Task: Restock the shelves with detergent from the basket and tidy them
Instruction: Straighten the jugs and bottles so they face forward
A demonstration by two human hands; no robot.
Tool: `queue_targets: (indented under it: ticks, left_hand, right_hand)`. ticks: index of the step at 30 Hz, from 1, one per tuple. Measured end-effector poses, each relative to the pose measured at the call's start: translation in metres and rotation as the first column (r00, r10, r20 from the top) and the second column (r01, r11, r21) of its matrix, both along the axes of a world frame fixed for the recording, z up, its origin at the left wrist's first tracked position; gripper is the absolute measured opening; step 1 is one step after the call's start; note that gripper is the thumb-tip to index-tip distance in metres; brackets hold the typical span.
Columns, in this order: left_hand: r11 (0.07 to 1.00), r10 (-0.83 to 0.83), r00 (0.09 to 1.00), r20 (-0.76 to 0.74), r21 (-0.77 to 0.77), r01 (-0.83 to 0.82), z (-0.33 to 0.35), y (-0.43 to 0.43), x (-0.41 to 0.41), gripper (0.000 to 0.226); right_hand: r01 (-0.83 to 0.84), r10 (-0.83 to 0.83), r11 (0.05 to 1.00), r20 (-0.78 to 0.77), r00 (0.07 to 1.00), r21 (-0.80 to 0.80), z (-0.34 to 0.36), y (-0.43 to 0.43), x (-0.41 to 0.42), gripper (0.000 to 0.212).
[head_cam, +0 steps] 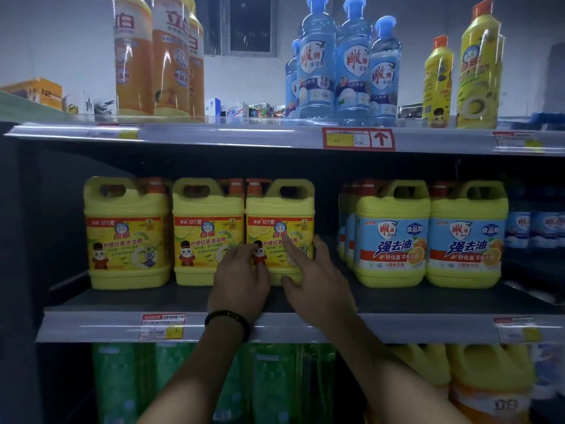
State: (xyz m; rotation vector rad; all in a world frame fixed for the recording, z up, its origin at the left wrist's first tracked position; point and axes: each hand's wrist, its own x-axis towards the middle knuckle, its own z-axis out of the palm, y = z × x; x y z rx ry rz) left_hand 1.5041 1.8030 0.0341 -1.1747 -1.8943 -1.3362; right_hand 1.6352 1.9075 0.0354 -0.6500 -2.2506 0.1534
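Middle shelf (122, 298) | yellow jug (279, 206) upright, label forward | left hand (241, 280), right hand (318, 283): fingers (289, 244) extended, touching jug

We see a pale wall (61, 41) far behind the top shelf (229, 134). In the wall sits a dark window (249, 24) with a light frame. The top shelf is grey and shiny at its front edge. Below it is the middle shelf (128, 301), dark on top, with a black back panel (67, 169) behind. The light is dim and a bit blue, and it is darkest low down on the left
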Motion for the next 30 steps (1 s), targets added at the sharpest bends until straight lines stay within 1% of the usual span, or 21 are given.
queue_targets:
  ticks: [4, 6, 8, 9, 10, 12, 13, 15, 18, 19, 21, 22, 26, 30]
  left_hand:
    - [1.0, -0.029, 0.999, 0.013, -0.001, 0.029, 0.004, -0.004, 0.001, 0.028]
    - [0.999, -0.039, 0.999, 0.0, 0.02, 0.039, 0.009, -0.013, 0.0, 0.028]
    - [0.998, 0.014, 1.0, -0.018, 0.058, -0.013, 0.015, -0.029, -0.009, 0.032]
    - [0.996, 0.063, 0.998, -0.008, 0.064, -0.063, 0.02, -0.039, -0.015, 0.037]
    - [0.993, 0.099, 0.995, 0.024, 0.059, -0.1, 0.023, -0.048, -0.024, 0.042]
    - [0.99, 0.127, 0.976, 0.176, 0.04, -0.136, 0.03, -0.064, -0.04, 0.056]
    - [0.991, 0.127, 0.958, 0.258, 0.017, -0.136, 0.031, -0.069, -0.047, 0.063]
    - [0.995, 0.098, 0.944, 0.316, -0.004, -0.102, 0.034, -0.077, -0.056, 0.07]
    - [1.0, 0.004, 0.916, 0.402, -0.005, -0.002, 0.034, -0.082, -0.063, 0.056]
    - [1.0, -0.014, 0.9, 0.437, -0.014, 0.022, 0.033, -0.082, -0.065, 0.059]
    - [0.997, -0.058, 0.875, 0.481, -0.016, 0.075, 0.031, -0.08, -0.069, 0.074]
    - [0.994, -0.098, 0.859, 0.503, 0.012, 0.107, 0.031, -0.078, -0.074, 0.075]
    - [0.973, -0.222, 0.744, 0.63, 0.096, 0.21, 0.04, -0.072, -0.084, 0.058]
    - [0.959, -0.277, 0.672, 0.687, 0.154, 0.238, 0.047, -0.069, -0.091, 0.056]
  right_hand:
    - [0.063, -0.065, 0.997, 0.052, 0.997, 0.046, 0.004, -0.006, 0.0, 0.079]
    - [0.126, -0.134, 0.986, 0.069, 0.989, 0.109, 0.005, -0.009, -0.002, 0.078]
    - [0.199, -0.209, 0.961, 0.034, 0.977, 0.194, 0.005, -0.019, -0.007, 0.072]
    - [0.212, -0.216, 0.953, -0.009, 0.976, 0.215, 0.005, -0.027, -0.012, 0.068]
    - [0.2, -0.194, 0.954, -0.052, 0.98, 0.222, 0.006, -0.036, -0.018, 0.065]
    - [0.127, -0.108, 0.972, -0.101, 0.989, 0.197, 0.008, -0.056, -0.037, 0.06]
    - [0.088, -0.071, 0.981, -0.101, 0.992, 0.171, 0.008, -0.064, -0.047, 0.057]
    - [0.032, -0.025, 0.994, -0.062, 0.998, 0.103, 0.009, -0.077, -0.064, 0.052]
    - [0.045, -0.045, 0.999, 0.016, 0.999, 0.019, 0.005, -0.083, -0.074, 0.054]
    - [0.065, -0.065, 0.998, 0.026, 0.998, 0.022, 0.002, -0.083, -0.075, 0.057]
    - [0.097, -0.099, 0.994, 0.043, 0.994, 0.045, 0.0, -0.083, -0.076, 0.065]
    - [0.104, -0.107, 0.993, 0.05, 0.993, 0.054, -0.001, -0.083, -0.078, 0.069]
    - [0.08, -0.082, 0.996, 0.071, 0.994, 0.03, -0.002, -0.081, -0.077, 0.081]
    - [0.062, -0.062, 0.998, 0.116, 0.991, 0.003, 0.005, -0.084, -0.075, 0.081]
